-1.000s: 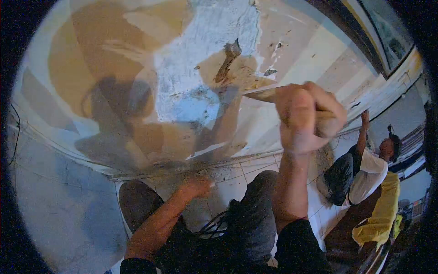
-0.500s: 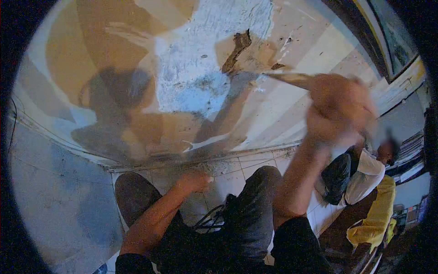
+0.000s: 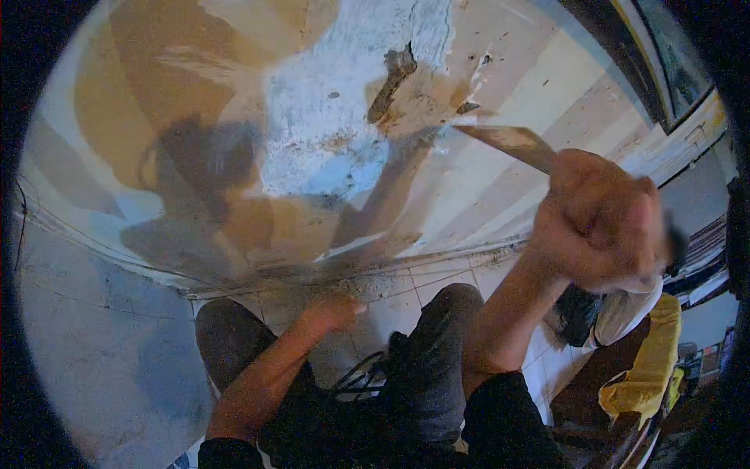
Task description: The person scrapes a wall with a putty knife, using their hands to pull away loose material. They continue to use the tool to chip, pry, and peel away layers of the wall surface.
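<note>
My right hand (image 3: pixel 600 219) is closed in a fist around a scraper (image 3: pixel 512 146) with a flat, tapering blade. The blade points left, its tip close over the wall (image 3: pixel 500 187), just below a small dark hole. A bare whitish patch (image 3: pixel 305 117) and a brown gouge (image 3: pixel 393 82) show where the paint is gone. Low between my knees, my left hand (image 3: pixel 334 313) is closed over the floor; whatever its fingers hold, if anything, I cannot make out.
Pale floor tiles (image 3: pixel 394 309) meet the wall's stained base. At the right another person (image 3: pixel 625 316) sits low, partly behind my right hand. A yellow cloth (image 3: pixel 637 375) hangs beyond my right arm. A dark frame (image 3: pixel 664 117) edges the wall at upper right.
My right hand has moved a little right and down in view, and the scraper's blade shows more of its flat face. The left hand stays almost in place.
</note>
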The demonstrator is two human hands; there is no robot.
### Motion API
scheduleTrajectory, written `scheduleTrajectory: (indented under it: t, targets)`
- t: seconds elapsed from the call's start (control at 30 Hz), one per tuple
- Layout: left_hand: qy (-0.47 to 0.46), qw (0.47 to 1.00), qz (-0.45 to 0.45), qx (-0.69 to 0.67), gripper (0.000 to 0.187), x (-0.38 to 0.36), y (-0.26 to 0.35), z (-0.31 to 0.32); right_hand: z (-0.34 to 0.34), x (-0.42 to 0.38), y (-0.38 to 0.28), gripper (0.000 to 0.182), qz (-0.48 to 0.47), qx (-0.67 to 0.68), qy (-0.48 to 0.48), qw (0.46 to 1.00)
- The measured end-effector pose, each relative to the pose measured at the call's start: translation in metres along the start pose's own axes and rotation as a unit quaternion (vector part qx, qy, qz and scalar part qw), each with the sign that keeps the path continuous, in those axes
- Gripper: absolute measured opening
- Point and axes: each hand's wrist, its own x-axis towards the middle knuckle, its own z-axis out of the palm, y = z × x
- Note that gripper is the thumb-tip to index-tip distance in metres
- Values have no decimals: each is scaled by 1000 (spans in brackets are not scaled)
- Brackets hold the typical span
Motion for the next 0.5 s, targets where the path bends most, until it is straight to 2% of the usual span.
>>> scheduleTrajectory:
  t: [0.03, 0.07, 0.13, 0.27, 0.4, 0.5]
  targets:
    - [17, 999, 24, -20, 26, 2, -3, 4, -2, -1, 4, 30, 3, 4, 3, 1000]
    - [15, 999, 24, -19, 26, 1, -3, 8, 3, 2, 10, 31, 13, -59, 14, 998]
    - [-3, 999, -40, -19, 26, -4, 2, -4, 3, 2, 21, 31, 1, -157, 29, 987]
    - [-7, 999, 13, 38, 27, -5, 6, -9, 4, -2, 5, 32, 21, -69, 24, 997]
    - [22, 999, 19, 21, 27, -13, 13, -22, 6, 4, 16, 33, 19, -151, 40, 988]
    - [3, 1000, 11, 12, 27, -12, 16, -29, 4, 1, 9, 33, 34, -115, 35, 992]
